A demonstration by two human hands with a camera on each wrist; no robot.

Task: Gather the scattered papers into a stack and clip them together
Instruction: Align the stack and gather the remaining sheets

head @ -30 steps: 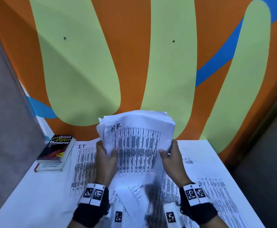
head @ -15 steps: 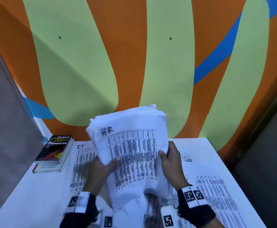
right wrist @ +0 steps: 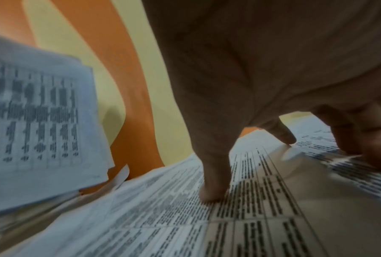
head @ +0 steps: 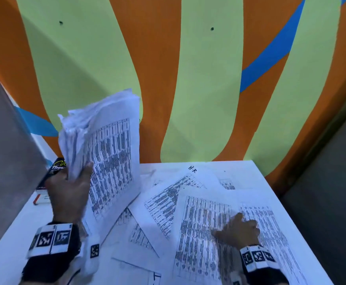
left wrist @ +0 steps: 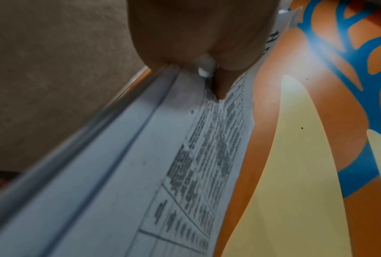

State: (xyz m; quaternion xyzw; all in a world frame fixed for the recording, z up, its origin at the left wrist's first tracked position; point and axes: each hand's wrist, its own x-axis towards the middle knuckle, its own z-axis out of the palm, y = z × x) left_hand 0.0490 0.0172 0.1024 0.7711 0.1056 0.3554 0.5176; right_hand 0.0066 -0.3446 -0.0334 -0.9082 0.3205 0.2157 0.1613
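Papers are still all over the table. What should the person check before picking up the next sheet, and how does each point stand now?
1. Stack firmly held: ok, the left hand grips its lower edge.
2. Stack edges squared: not ok, the top corners are fanned and crumpled.
3. Right hand on a sheet: ok, its fingertips press down on the printed page.
4. Sheet free to lift: cannot tell, it overlaps other pages.
5. All papers gathered: not ok, several, among them the HR sheet, still lie on the table.
6. Clip ready: cannot tell, none is in view.
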